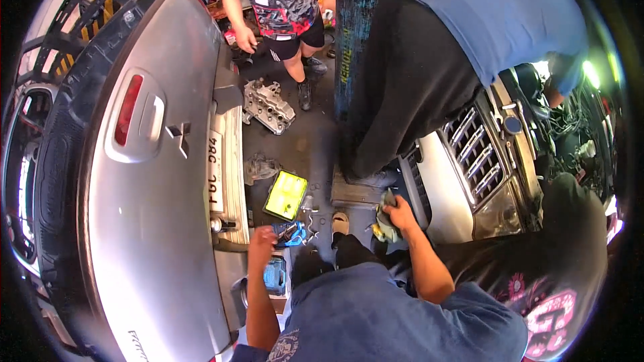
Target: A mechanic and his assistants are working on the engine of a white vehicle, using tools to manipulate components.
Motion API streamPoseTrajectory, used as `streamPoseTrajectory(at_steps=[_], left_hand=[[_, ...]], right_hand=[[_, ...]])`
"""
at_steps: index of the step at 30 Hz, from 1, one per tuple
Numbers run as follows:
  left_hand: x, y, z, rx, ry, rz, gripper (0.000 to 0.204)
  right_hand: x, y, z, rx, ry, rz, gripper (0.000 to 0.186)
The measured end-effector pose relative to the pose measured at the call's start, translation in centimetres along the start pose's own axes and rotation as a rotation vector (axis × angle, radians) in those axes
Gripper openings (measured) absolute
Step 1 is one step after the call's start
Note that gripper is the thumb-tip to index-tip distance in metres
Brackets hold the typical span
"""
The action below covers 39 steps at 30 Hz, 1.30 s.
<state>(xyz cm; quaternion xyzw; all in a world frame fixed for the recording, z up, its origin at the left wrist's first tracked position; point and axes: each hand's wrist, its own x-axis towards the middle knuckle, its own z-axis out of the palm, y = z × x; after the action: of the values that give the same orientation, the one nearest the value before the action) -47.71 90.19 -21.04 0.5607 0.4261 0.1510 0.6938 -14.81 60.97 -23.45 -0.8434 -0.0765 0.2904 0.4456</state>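
My left hand (263, 238) is closed beside the silver tailgate's step bumper (231, 224); what, if anything, its fingers hold is too small to make out. Just right of it lies a blue tool holder (290, 233), with small metal parts (310, 218) around it. A bright yellow case (286, 194) rests on the floor above these, and a blue case (274, 275) is below the hand. My right hand (401, 214) grips a crumpled grey-green rag (384, 224), which has something small and yellow at its lower end, near the white front bumper of a car.
A silver tailgate (147, 214) fills the left. A metal engine part (268, 106) lies on the floor by a tall blue cylinder (355, 40). One person (268, 0) stands ahead; another (463, 20) leans over the car grille (473, 154) at right. A third, in black (563, 255), is at lower right.
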Motion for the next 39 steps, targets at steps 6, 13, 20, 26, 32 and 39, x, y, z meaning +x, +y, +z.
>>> streamPoseTrajectory(at_steps=[6, 13, 20, 26, 32, 39], left_hand=[[5.0, 17.0, -4.5, 0.306, 0.398, 0.331, 0.016], [15.7, 25.0, -1.4, 0.216, 0.379, 0.375, 0.023], [32.1, 21.3, 6.5, 0.029, -0.075, 0.185, 0.03], [48.8, 25.4, 5.0, 0.148, -0.166, 0.259, 0.025], [61.9, 32.3, -0.3, 0.122, 0.035, 0.366, 0.027], [70.5, 38.0, -2.9, 0.066, -0.168, 0.204, 0.027]], right_hand=[[7.0, -7.4, -0.5, 0.154, -0.074, 0.002, 0.037], [11.1, -13.7, 0.3, 0.128, -0.186, -0.068, 0.04], [21.4, -25.9, 4.6, 0.251, -0.342, -0.064, 0.033], [36.4, -36.9, 14.1, 0.533, -0.469, 0.032, 0.029], [45.4, -44.4, 22.9, 0.961, -0.699, 0.576, 0.042], [50.3, -51.8, 28.0, 1.099, -0.871, 0.737, 0.061]])
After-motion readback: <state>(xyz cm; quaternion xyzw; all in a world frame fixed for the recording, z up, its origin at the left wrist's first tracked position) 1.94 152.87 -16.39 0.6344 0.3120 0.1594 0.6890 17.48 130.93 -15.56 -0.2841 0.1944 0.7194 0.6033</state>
